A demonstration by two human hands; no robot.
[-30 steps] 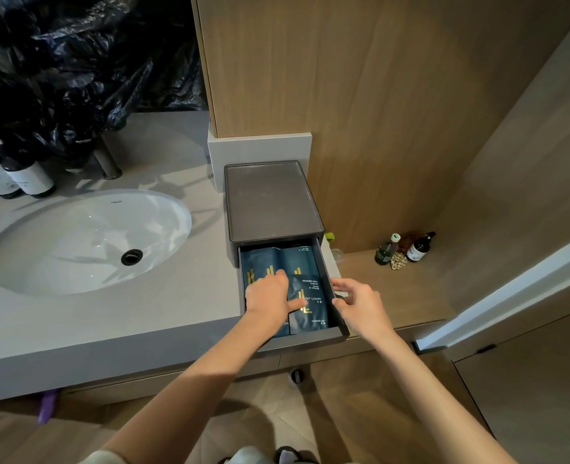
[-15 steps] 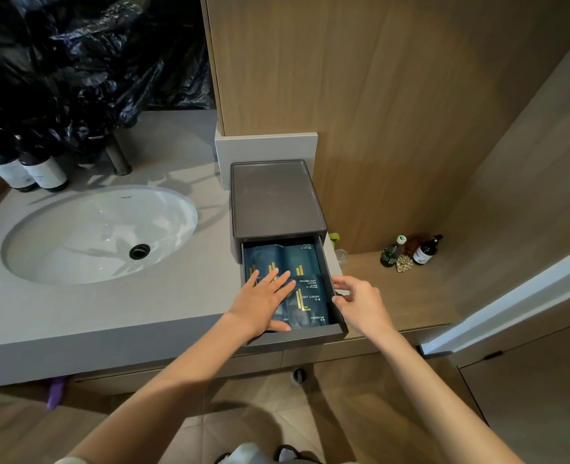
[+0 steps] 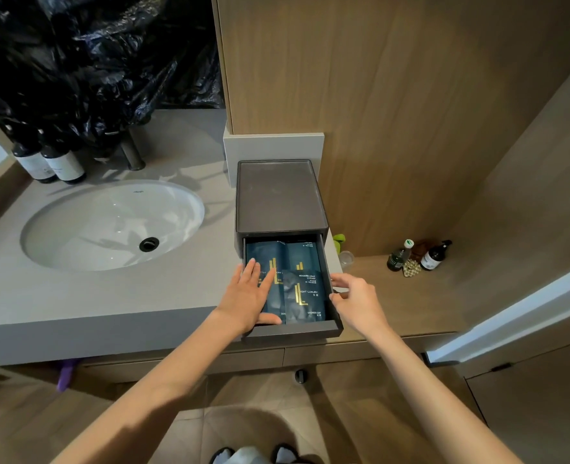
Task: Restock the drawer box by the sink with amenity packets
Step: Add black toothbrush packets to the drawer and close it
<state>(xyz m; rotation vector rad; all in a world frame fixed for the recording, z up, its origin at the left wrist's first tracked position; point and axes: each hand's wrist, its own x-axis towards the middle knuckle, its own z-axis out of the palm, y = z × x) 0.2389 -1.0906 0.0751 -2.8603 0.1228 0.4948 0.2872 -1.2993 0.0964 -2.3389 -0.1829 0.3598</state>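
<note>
Flattening the amenity packets (image 3: 305, 296) in the pulled-out drawer (image 3: 290, 330) of the drawer box (image 3: 280, 195), right of the sink (image 3: 109, 226), left hand (image 3: 250, 296) spread wide on top, probably so it shuts clean. Right hand (image 3: 359, 298) loosely curled at the drawer's right wall, holding nothing, likely steadying.

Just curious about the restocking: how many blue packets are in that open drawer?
3 show: the left packet under the left hand, the rear-right packet, and the smaller front-right packet overlapping it. Others may lie hidden beneath.
</note>
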